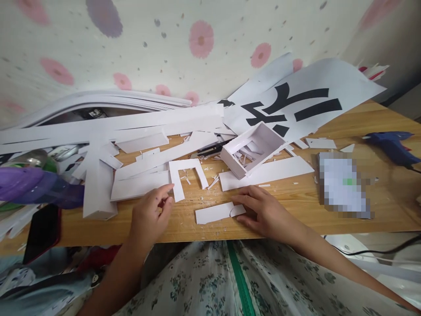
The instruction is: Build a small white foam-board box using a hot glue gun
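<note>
My left hand [151, 213] is over the table's front edge, fingers curled but apart, with nothing between them. Its index fingertip is close to the left leg of a white U-shaped piece [178, 177]. My right hand [263, 212] rests on the wood, thumb and fingers apart around the right end of a small white strip [213, 213]. A short piece [237, 210] overlaps that end, near the fingers. Behind my right hand, a longer white strip [279, 172] lies under the corner of an open white box [253, 151], with scraps visible in it.
A blue glue gun [393, 147] and a blurred pale object [344, 184] lie at right. Sheets with black characters [309, 103] lean at the back. At left are a white board structure [98, 188], a purple bottle [39, 186] and a phone [42, 232].
</note>
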The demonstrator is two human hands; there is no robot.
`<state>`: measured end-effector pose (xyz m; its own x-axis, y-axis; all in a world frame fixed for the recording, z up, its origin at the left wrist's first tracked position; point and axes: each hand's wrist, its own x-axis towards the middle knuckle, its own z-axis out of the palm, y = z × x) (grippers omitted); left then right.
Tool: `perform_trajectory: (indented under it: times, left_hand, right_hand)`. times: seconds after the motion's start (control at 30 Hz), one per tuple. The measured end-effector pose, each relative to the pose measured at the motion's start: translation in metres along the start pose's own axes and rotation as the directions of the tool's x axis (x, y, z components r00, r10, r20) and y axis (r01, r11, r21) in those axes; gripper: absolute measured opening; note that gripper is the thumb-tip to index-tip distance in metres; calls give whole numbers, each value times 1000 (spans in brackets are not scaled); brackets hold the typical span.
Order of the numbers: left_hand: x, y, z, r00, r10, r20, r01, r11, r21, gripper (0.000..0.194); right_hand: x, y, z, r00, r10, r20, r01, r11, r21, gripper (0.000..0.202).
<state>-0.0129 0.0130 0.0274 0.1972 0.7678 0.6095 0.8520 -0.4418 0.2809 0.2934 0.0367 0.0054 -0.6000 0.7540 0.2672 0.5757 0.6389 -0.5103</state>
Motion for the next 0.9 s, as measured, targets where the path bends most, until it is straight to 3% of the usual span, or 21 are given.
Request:
perform_trajectory:
  times: [0.1, 0.17, 0.33, 0.43, 0.53, 0.63, 0.73, 0.8, 0.9]
  left_hand:
    - [4, -12, 4, 992, 30, 122, -37, 998, 55, 33]
    - [7, -15, 10, 990, 54, 128, -63, 996, 66, 32]
    - [23, -8, 10, 995, 95, 38, -98, 993, 66, 22]
    - [38, 4, -7, 987, 126, -100, -119, 990, 76, 20]
    - [49, 19, -26, 984, 112, -140, -126, 987, -95, 19]
    - [55, 31, -34, 998, -53, -33, 46, 981, -188, 14]
    - [58, 36, -26, 989, -139, 52, 146, 973, -180, 14]
    - [58, 37, -15, 962, -211, 173, 246, 945, -214, 18]
    - [56, 37, 3, 881, -273, 387, 386, 888, -252, 27]
  right_hand:
    - [1, 0, 0, 1000, -13, -4, 13, 1000, -1, 33]
    - [2, -1, 0, 1000, -10, -6, 10, 1000, -1, 33]
    - [2, -1, -1, 1000, -2, 2, 2, 1000, 5, 37]
    - [2, -1, 0, 1000, 2, 18, -2, 1000, 5, 38]
    - [2, 0, 0, 1000, -2, 27, 2, 1000, 5, 38]
    - [0, -1, 0, 1000, -24, 0, 24, 999, 25, 38]
    - [-3, -1, -2, 994, -59, -96, 64, 997, 51, 46]
    - [-7, -2, -3, 979, -90, -183, 103, 993, 65, 52]
    - [-11, -3, -3, 959, -129, -254, 155, 984, 85, 56]
